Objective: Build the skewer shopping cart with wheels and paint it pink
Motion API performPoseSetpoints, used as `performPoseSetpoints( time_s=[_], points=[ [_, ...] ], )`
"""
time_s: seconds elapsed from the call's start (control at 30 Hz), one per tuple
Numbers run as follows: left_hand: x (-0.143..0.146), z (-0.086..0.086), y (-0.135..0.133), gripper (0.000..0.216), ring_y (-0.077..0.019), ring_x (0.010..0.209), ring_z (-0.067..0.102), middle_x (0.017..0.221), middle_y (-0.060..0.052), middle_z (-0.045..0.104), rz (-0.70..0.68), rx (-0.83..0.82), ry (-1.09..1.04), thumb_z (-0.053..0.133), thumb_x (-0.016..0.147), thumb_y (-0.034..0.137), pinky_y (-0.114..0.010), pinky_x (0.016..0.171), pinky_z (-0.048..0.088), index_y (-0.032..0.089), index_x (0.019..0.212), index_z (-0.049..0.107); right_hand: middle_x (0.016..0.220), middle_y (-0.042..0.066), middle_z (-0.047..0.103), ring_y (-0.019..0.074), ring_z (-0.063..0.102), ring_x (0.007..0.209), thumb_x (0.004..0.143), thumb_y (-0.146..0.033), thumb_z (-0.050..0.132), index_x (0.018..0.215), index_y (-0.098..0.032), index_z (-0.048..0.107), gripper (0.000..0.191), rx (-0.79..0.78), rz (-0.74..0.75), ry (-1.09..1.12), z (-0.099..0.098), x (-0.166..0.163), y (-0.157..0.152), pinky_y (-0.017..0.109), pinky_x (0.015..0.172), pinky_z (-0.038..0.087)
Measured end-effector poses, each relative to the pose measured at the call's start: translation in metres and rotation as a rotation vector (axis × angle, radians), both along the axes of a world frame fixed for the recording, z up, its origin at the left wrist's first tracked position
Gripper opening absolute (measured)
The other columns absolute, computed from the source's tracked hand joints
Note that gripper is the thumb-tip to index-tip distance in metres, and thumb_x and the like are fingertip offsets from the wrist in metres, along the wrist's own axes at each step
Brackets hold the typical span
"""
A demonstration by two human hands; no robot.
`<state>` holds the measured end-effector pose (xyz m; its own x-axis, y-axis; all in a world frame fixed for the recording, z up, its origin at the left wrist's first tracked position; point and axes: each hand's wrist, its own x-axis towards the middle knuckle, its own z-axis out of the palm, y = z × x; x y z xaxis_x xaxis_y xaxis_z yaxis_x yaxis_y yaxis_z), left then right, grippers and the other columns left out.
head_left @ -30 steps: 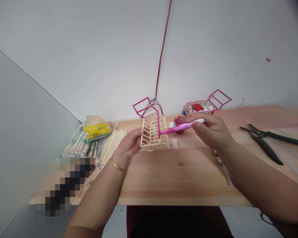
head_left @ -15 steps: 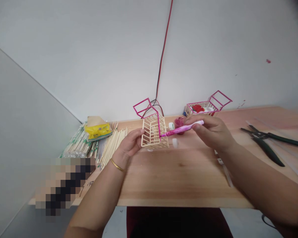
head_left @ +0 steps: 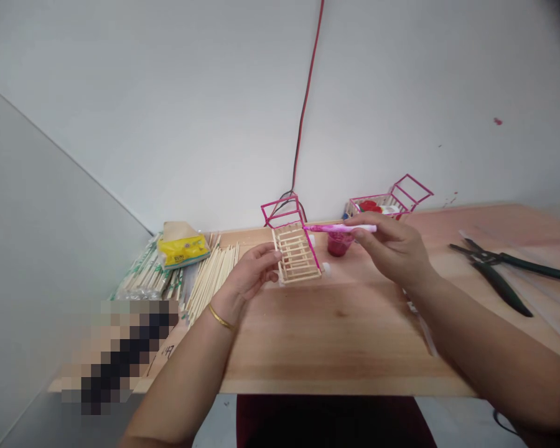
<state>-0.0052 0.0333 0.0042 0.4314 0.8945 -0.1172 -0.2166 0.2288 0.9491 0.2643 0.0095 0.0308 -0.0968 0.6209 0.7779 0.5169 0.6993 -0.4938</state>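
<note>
My left hand (head_left: pixel 256 270) grips the left side of a small cart made of wooden sticks (head_left: pixel 298 252), tilted above the table. Its raised end frame and its right top rail are pink; the other sticks are bare wood. White wheels show at its right side. Between the fingers of my right hand (head_left: pixel 385 239) is a paintbrush (head_left: pixel 343 229) with a pale handle smeared pink. The brush tip touches the upper right corner of the cart, by the pink frame. A clear cup of pink paint (head_left: pixel 338 244) stands just below the brush.
At the back right stands another pink-edged stick cart (head_left: pixel 378 202) with red and white items inside. Green-handled pruning shears (head_left: pixel 499 261) lie at right. Loose sticks (head_left: pixel 214 274), wrapped sticks (head_left: pixel 142 267) and a yellow packet (head_left: pixel 183 251) lie left. A cable (head_left: pixel 303 112) hangs down the wall.
The cart has turned and tipped in my left hand, showing its slats more squarely. My right hand has brought the brush tip up along the pink rail to the far corner.
</note>
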Motion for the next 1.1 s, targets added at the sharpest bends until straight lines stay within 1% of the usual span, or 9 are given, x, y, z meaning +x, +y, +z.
performPoseSetpoints(
  time_s=[0.07,0.13,0.3,0.4,0.5,0.7,0.9,1.0,1.1],
  points=[
    [0.004,0.000,-0.002,0.040,-0.0118,0.073,0.063,0.093,-0.008,0.068,-0.002,0.007,0.024,0.078,0.072,0.036,-0.019,0.056,0.045,0.013,0.103,0.068,0.097,0.003,0.074,0.0210,0.070,0.089,0.092,-0.028,0.059,0.105,-0.028,0.068,0.016,0.029,0.030,-0.078,-0.001,-0.003,0.000,0.036,0.076,0.054],
    [0.007,0.001,-0.005,0.044,-0.0126,0.075,0.063,0.096,-0.009,0.068,-0.010,0.024,0.050,0.079,0.071,0.037,-0.020,0.055,0.046,0.012,0.105,0.067,0.097,0.004,0.075,0.0214,0.069,0.089,0.092,-0.026,0.059,0.106,-0.028,0.068,0.016,0.057,0.057,-0.137,-0.002,-0.005,-0.001,0.036,0.076,0.053],
    [0.015,0.001,-0.009,0.051,-0.0132,0.074,0.061,0.096,-0.009,0.068,0.074,0.076,0.144,0.084,0.064,0.035,-0.020,0.051,0.047,0.012,0.106,0.066,0.094,0.004,0.075,0.0212,0.068,0.090,0.092,-0.023,0.059,0.105,-0.026,0.067,0.016,0.140,0.074,-0.207,-0.001,-0.013,-0.002,0.037,0.078,0.052],
    [0.017,0.001,-0.012,0.051,-0.0138,0.074,0.062,0.095,-0.009,0.067,0.100,0.081,0.166,0.084,0.063,0.036,-0.020,0.051,0.047,0.013,0.105,0.065,0.091,0.005,0.075,0.0208,0.067,0.086,0.090,-0.023,0.061,0.104,-0.025,0.067,0.015,0.173,0.107,-0.217,0.001,-0.017,-0.003,0.037,0.079,0.052],
    [0.019,0.002,-0.014,0.050,-0.0132,0.073,0.062,0.094,-0.008,0.067,0.129,0.079,0.169,0.085,0.062,0.035,-0.019,0.050,0.047,0.014,0.103,0.065,0.088,0.005,0.075,0.0211,0.067,0.084,0.091,-0.025,0.061,0.102,-0.025,0.068,0.013,0.176,0.095,-0.209,0.001,-0.020,-0.004,0.038,0.079,0.052],
    [0.021,0.003,-0.016,0.052,-0.0132,0.071,0.062,0.092,-0.007,0.067,0.129,0.063,0.162,0.086,0.060,0.035,-0.020,0.049,0.048,0.013,0.102,0.064,0.088,0.006,0.074,0.0212,0.068,0.085,0.091,-0.026,0.060,0.101,-0.023,0.068,0.013,0.179,0.095,-0.190,-0.001,-0.021,-0.002,0.038,0.078,0.052],
    [0.021,0.004,-0.017,0.051,-0.0120,0.071,0.060,0.092,-0.006,0.066,0.129,0.062,0.175,0.085,0.061,0.036,-0.019,0.049,0.047,0.013,0.101,0.064,0.090,0.006,0.075,0.0215,0.068,0.087,0.092,-0.026,0.059,0.102,-0.023,0.068,0.014,0.190,0.056,-0.206,-0.001,-0.017,-0.001,0.037,0.079,0.052],
    [0.020,0.004,-0.016,0.053,-0.0120,0.070,0.060,0.092,-0.007,0.066,0.138,0.054,0.171,0.086,0.060,0.037,-0.019,0.048,0.048,0.013,0.101,0.063,0.094,0.005,0.075,0.0215,0.068,0.086,0.092,-0.025,0.058,0.105,-0.025,0.067,0.015,0.178,0.001,-0.223,0.000,-0.011,0.000,0.037,0.077,0.052],
    [0.018,0.003,-0.015,0.054,-0.0124,0.071,0.060,0.093,-0.007,0.066,0.141,0.054,0.152,0.086,0.059,0.037,-0.019,0.048,0.048,0.013,0.102,0.063,0.093,0.005,0.075,0.0221,0.069,0.084,0.092,-0.026,0.058,0.105,-0.025,0.067,0.016,0.161,-0.060,-0.215,0.001,-0.006,0.000,0.037,0.075,0.051]
  ],
)
